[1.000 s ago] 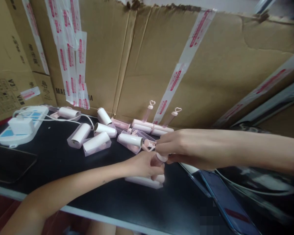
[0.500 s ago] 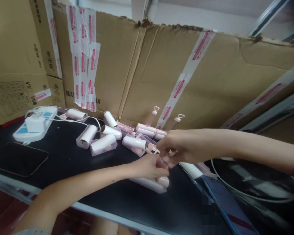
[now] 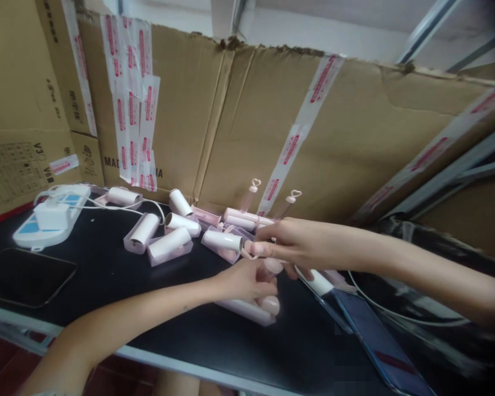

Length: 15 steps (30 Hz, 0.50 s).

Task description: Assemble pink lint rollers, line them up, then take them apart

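Left hand [image 3: 247, 280] clamped on pale-pink plastic tube [image 3: 273, 266] | to steady it, I judge | right hand [image 3: 289, 242]: grip, I can't tell

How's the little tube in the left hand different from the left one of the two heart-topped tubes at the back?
The held tube shows a plain round top, while the back tube has a heart-shaped loop. The left hand grasps the held tube; the back tube stands untouched near the cardboard. Both look pale pink.
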Available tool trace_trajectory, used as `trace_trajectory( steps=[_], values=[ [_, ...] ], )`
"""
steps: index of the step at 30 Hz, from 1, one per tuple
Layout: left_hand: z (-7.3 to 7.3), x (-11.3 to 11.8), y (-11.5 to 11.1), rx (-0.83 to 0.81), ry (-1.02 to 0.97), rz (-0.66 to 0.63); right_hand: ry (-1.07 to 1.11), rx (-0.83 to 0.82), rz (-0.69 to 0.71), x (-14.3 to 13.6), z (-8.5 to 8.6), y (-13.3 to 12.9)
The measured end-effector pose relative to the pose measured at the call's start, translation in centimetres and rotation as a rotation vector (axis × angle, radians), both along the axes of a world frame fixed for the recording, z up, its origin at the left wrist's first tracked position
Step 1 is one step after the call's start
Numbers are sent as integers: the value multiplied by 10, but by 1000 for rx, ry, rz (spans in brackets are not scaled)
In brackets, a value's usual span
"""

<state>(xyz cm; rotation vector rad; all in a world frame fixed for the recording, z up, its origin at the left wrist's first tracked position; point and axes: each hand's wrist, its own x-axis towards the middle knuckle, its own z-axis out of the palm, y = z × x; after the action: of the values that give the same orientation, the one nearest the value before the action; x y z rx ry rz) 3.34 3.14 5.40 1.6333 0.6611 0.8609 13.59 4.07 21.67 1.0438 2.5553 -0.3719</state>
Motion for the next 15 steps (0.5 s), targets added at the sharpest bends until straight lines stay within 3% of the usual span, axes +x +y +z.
trace_trajectory(
  steps=[3,4,6,9,15],
  values=[
    [1,-1,-2,-12,-37,-11,125,265,125,18,17,-6],
    [1,-1,-2,-11,-32,-13,139,272,198,24,21,-5],
    [1,-1,-2,-8,-21,-18,135,136,332,36,26,1],
    [-1,-1,0,-10,-11,-21,124,85,441,45,23,14],
    [-5,0,2,-1,8,-25,50,417,815,47,11,19]
  ],
)
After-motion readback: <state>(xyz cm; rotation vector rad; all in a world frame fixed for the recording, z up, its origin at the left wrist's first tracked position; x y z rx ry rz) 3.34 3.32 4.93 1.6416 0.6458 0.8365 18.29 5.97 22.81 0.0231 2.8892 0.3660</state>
